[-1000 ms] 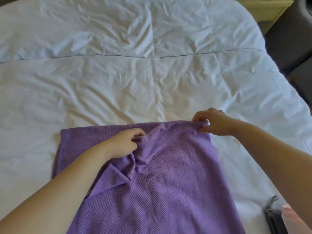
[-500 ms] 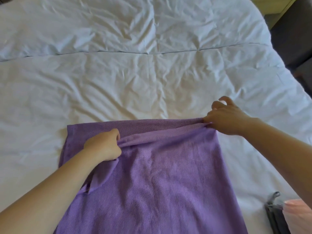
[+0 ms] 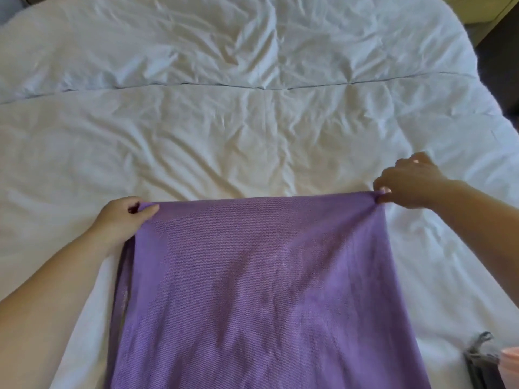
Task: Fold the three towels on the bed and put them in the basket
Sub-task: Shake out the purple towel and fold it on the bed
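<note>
A purple woven towel [image 3: 266,290] lies on the near half of a bed [image 3: 252,130] covered by a crumpled white duvet [image 3: 280,51]. The towel sits about midway between the bed's left and right edges, and its near end runs out of view at the bottom. The far edge of the towel is drawn into a straight, taut line between the two hands. The left hand [image 3: 123,217] grips the far-left corner, with the thumb on top of the cloth and the fingers curled underneath. The right hand [image 3: 407,183] pinches the far-right corner between thumb and forefinger, and its remaining fingers are bent and raised off the cloth. Both forearms are bare and enter from the near corners of the view. Along the left side of the towel a darker second layer shows under the top layer, so the cloth is doubled there. A stitched seam [image 3: 252,87] crosses the duvet from left to right, well beyond the towel. Near the bed's right edge, at the near corner of the view, lies a dark grey fabric item [image 3: 477,360], and just beside it is a pale pink item [image 3: 510,366]. Both are cut off by the frame, and what they are cannot be told. A light wooden furniture corner [image 3: 488,9] stands beyond the far-right corner of the bed.
</note>
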A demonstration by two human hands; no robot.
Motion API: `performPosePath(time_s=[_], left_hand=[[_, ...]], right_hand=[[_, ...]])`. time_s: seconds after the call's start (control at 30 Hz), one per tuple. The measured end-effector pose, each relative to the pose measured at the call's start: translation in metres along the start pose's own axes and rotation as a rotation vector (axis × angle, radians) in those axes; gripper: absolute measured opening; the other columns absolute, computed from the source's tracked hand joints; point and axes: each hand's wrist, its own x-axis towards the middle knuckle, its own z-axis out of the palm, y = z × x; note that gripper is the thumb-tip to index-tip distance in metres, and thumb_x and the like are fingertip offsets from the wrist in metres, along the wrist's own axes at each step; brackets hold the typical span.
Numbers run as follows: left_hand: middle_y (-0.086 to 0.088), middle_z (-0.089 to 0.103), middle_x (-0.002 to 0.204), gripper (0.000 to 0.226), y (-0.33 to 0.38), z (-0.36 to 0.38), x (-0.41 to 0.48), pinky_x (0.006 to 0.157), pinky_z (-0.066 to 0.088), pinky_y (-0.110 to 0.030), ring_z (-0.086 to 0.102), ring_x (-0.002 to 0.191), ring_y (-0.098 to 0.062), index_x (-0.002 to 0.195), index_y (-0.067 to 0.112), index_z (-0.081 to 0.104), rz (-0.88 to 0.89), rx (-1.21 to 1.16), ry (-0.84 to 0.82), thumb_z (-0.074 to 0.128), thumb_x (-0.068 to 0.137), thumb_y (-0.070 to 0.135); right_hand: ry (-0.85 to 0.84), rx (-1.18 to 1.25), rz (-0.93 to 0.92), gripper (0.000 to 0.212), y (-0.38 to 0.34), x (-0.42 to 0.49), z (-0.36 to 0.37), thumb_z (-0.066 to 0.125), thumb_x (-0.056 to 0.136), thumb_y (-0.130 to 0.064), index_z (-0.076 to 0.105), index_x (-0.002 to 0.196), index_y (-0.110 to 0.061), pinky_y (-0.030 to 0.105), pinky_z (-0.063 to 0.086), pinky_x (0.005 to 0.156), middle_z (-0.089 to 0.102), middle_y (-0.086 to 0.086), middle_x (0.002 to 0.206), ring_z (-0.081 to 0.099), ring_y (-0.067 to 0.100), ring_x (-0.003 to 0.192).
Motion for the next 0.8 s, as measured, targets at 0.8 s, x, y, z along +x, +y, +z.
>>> performPosePath(time_s=[0.8], left_hand=[[-0.001,0.06,0.071,0.012,0.008,-0.024,0.066,0.064,0.042,-0.024,0.055,0.068,-0.016,0.089,0.011,0.07,-0.01,-0.068,0.186,0.075,0.08,0.017]], right_hand=[[0.317,0.53,0.33,0.024,-0.007,0.062,-0.029,0.074,0.077,-0.03,0.073,0.078,-0.006,0.038,0.05,0.077,0.069,0.021,0.082,0.062,0.039,0.085]])
